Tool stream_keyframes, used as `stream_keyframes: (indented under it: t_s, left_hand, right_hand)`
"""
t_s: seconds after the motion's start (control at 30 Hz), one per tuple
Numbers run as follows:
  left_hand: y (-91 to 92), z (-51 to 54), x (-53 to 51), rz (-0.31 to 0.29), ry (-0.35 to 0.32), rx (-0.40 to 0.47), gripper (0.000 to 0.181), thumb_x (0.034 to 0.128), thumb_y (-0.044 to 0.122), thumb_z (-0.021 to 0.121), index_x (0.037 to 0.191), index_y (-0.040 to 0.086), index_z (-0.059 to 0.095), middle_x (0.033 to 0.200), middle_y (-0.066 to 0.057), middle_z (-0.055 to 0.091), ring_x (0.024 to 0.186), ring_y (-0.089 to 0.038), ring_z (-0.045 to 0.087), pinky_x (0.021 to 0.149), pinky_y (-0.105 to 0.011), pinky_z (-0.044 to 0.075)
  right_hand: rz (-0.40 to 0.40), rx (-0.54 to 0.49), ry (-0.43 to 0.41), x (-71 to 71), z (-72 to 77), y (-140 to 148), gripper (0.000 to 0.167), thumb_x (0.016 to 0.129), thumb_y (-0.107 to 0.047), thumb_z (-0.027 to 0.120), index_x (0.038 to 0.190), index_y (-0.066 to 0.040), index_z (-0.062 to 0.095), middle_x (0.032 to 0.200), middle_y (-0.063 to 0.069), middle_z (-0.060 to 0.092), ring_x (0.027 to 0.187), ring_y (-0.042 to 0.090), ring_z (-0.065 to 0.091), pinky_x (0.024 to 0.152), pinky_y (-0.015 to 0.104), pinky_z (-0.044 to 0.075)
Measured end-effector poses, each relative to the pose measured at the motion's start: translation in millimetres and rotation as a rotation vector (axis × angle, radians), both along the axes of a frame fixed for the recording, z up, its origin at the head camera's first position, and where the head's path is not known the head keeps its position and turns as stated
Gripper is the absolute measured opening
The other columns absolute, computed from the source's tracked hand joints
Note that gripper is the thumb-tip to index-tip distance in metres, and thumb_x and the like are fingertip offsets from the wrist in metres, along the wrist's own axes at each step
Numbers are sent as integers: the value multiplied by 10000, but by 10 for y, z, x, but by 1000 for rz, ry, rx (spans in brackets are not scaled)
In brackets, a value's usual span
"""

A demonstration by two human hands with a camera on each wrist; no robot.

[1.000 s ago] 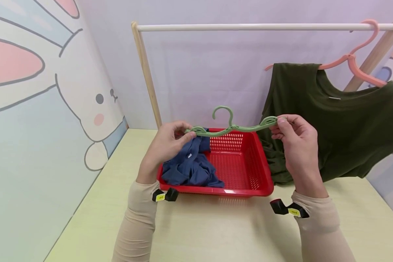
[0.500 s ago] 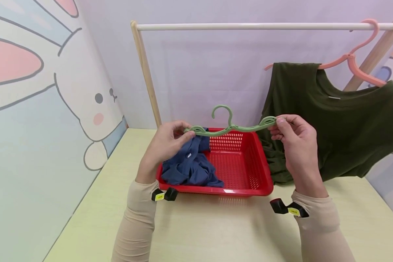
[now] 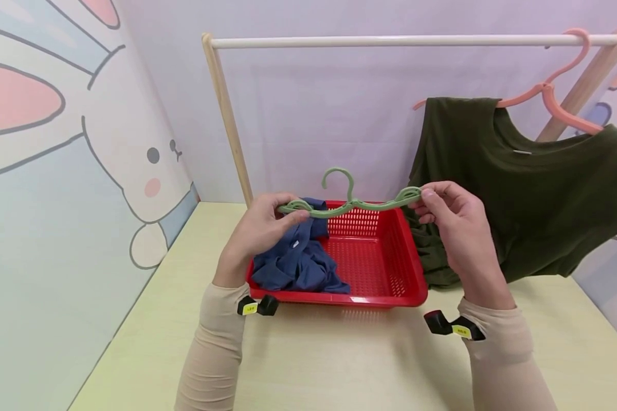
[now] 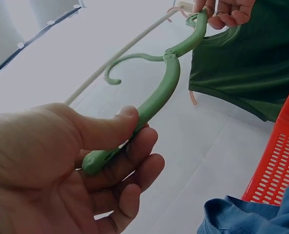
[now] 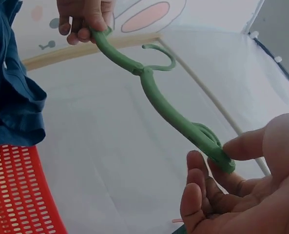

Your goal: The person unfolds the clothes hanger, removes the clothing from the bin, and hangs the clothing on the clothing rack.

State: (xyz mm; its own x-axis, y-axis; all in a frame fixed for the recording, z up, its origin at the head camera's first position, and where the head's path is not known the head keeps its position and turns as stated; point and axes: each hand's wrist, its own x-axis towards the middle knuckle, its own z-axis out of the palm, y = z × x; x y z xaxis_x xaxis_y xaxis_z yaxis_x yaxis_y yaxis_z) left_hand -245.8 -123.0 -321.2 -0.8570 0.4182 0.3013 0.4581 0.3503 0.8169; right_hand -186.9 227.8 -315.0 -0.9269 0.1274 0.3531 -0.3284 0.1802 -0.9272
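A green hanger (image 3: 339,211) is held level above the red basket (image 3: 416,285), its hook pointing up. The left hand (image 3: 257,228) pinches the hanger's left end between thumb and fingers; in the left wrist view this hand (image 4: 81,161) has its thumb on top of the green arm. At the other end, the right hand (image 3: 460,228) pinches the tip, as the right wrist view also shows with the hand (image 5: 246,180) at lower right. Dark blue cloth (image 3: 303,265) lies crumpled in the basket's left part, behind and below the left hand.
A rack with a white rail (image 3: 391,41) and wooden posts (image 3: 228,120) stands at the back. On its right side a dark green garment (image 3: 535,188) hangs from a pink hanger (image 3: 565,117), close to the right hand. A wall with a rabbit drawing (image 3: 118,171) borders the left.
The green hanger has shifted slightly left, with the right hand moving left along with it. Both hands still pinch its ends. The whole head view has shifted slightly.
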Motion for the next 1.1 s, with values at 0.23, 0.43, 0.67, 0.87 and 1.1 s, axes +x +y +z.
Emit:
stream_keyframes:
  t_s: [0.23,0.43,0.67,0.87,1.1]
  left_hand:
    - [10,7,-5,10,25,-34,44,1020,92,819,1033,56,840,933,-70,693,776,-258,526,661,-307,407]
    - [32,-7,-3,-5,43,-66,53,1008,80,827,1013,27,824,829,-42,616,727,-237,505,638,-297,383]
    - [37,2,0,0,32,-67,53,1010,89,827,1011,37,823,855,-44,648,757,-243,530,656,-303,410]
    - [47,-1,-3,1,29,-68,54,1011,104,831,1031,54,832,868,-47,646,773,-254,536,659,-312,416]
    - [51,-11,0,-22,25,-65,63,1031,132,817,1061,78,822,912,-59,643,778,-284,566,668,-305,460]
  right_hand:
    - [36,388,-155,65,42,77,450,1071,-373,764,1458,-170,655,1361,38,701,1133,238,705,870,169,593]
    - [195,529,-227,40,45,31,446,1013,-321,845,1408,-163,710,1384,96,702,1213,301,686,860,325,654]
    - [224,611,-262,35,65,-4,246,1008,-252,848,1225,-142,812,1164,81,775,1076,311,709,856,429,665]
    - [192,597,-248,35,65,-7,241,1014,-265,838,1216,-140,797,1106,84,783,996,325,718,802,370,648]
    - [170,530,-250,55,71,11,276,1026,-293,831,1250,-142,776,757,95,641,619,187,492,584,315,503]
